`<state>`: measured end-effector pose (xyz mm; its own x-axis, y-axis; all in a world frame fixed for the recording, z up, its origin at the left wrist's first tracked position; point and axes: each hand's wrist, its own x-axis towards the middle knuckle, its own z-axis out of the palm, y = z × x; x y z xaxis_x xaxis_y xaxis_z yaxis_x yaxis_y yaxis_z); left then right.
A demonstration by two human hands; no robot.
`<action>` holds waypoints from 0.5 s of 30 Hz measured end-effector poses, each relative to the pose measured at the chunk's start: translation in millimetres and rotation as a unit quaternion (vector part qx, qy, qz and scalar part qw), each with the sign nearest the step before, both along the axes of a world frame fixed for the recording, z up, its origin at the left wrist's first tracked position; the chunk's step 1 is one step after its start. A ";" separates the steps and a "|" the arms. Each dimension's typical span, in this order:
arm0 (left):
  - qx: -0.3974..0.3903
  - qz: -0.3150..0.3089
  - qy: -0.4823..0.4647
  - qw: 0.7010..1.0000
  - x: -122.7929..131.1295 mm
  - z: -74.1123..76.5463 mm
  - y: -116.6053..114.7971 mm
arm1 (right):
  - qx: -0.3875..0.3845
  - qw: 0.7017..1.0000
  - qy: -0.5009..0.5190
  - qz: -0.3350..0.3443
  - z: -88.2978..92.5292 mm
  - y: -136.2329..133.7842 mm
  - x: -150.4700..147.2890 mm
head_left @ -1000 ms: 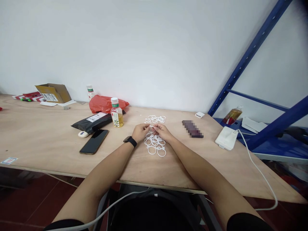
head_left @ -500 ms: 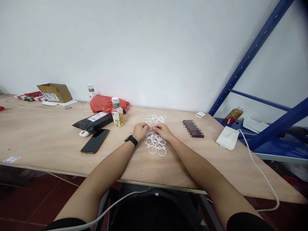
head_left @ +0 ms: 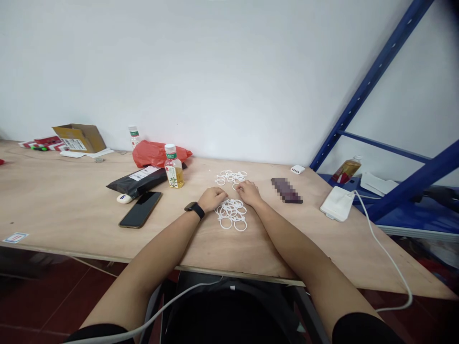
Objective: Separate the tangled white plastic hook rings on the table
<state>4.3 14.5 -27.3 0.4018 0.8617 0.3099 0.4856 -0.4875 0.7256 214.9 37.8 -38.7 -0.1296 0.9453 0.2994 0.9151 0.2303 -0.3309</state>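
Note:
Two groups of white rings lie on the wooden table. The near pile [head_left: 231,213] has several overlapping rings, and the far group [head_left: 229,177] sits closer to the wall. My left hand [head_left: 213,198], with a black watch on its wrist, touches the upper left edge of the near pile; its fingers are closed, and what they hold is too small to tell. My right hand [head_left: 248,192] is between the two groups on the right, its fingertips pinched on a white ring [head_left: 234,187] at the near edge of the far group.
Left of my arms are a phone [head_left: 140,209], a black package [head_left: 138,181], a drink bottle [head_left: 174,167] and a red bag [head_left: 152,154]. To the right lie a pixelated dark object [head_left: 287,190] and a white power adapter [head_left: 337,203]. A blue rack [head_left: 373,81] stands beyond.
My hands have moved apart. The right hand went up and right to the far group, where a ring now shows at its fingertips; the left moved slightly down toward the near pile.

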 end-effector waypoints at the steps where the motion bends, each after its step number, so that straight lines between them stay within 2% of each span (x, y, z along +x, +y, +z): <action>1: 0.023 0.016 0.008 1.000 0.0 -0.4 0.0 | 0.011 1.000 0.017 0.014 1.1 -1.3 -1.1; 4: 0.100 0.071 0.001 0.992 -1.2 -1.3 1.4 | 0.059 0.986 0.099 0.117 5.8 -7.2 -7.9; 6: 0.135 0.071 -0.014 0.988 -2.7 -1.3 2.9 | 0.085 0.966 0.143 0.196 9.2 -12.6 -15.4; 8: 0.140 0.052 -0.013 0.989 -4.1 -0.4 4.0 | 0.091 0.952 0.172 0.235 12.0 -18.1 -23.4; 11: 0.108 0.030 0.001 0.994 -5.1 1.2 4.6 | 0.079 0.945 0.226 0.222 14.3 -24.0 -30.9; 15: 0.066 0.045 -0.023 0.996 -4.9 1.3 5.2 | 0.053 0.940 0.275 0.196 14.1 -26.0 -30.8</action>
<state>-0.6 19.8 -26.0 0.3070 0.8439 0.4399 0.5001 -0.5363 0.6799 184.0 11.8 -24.6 -0.2598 0.8184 0.5126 0.4508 0.5722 -0.6851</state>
